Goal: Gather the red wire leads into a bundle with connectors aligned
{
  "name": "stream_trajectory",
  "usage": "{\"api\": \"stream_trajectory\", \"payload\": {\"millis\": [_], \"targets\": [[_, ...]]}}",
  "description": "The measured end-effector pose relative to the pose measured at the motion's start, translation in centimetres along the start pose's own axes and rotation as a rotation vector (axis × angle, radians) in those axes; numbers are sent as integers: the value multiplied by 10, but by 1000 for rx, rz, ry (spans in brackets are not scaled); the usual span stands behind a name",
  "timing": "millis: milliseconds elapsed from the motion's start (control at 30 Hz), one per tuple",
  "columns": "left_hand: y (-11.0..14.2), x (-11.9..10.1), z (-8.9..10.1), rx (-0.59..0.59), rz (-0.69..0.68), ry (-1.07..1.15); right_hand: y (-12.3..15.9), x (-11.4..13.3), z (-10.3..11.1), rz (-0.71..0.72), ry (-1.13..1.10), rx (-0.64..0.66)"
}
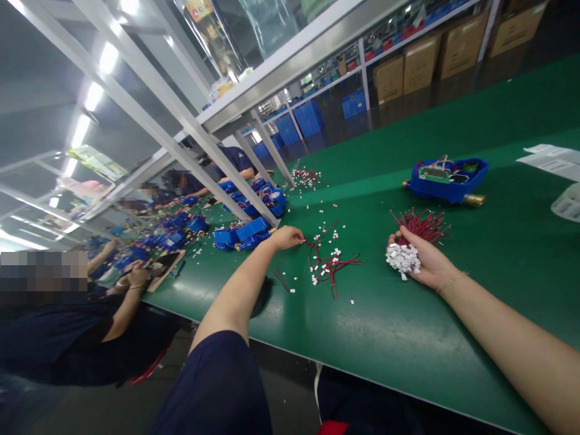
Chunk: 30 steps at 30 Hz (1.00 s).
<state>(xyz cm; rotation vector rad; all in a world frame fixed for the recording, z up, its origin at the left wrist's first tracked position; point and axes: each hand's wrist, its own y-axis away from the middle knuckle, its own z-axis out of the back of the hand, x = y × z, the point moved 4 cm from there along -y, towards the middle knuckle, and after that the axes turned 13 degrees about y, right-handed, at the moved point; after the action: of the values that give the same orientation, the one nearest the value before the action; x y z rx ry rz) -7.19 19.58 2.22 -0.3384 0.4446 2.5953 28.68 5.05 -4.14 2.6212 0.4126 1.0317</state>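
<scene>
My right hand (423,260) is closed round a bundle of red wires with white plug connectors (403,258); the connectors bunch at my fingertips and the red leads fan out behind. My left hand (287,237) reaches out over the green table (408,338), fingers pinched on a red wire at the edge of a loose scatter of red wires and white connectors (330,263). Between my two hands lies that scatter, spread flat on the mat.
A blue housing with a circuit board and brass fitting (446,179) lies beyond my right hand. Several blue housings (247,232) are piled left of my left hand. Other workers sit along the left edge. White papers (550,158) and a clear tray (568,202) are at far right.
</scene>
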Motion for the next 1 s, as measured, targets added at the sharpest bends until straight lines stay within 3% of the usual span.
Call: {"api": "stream_trajectory", "payload": {"millis": [333,733,1000], "targets": [[16,12,8,-37,77,86,-1,1,0,16,29,-12],[13,-8,3,-21,-61,-119,2,1,-3,-8,37,-5],[10,-12,5,31,37,-57,-2,1,1,25,53,42]]}}
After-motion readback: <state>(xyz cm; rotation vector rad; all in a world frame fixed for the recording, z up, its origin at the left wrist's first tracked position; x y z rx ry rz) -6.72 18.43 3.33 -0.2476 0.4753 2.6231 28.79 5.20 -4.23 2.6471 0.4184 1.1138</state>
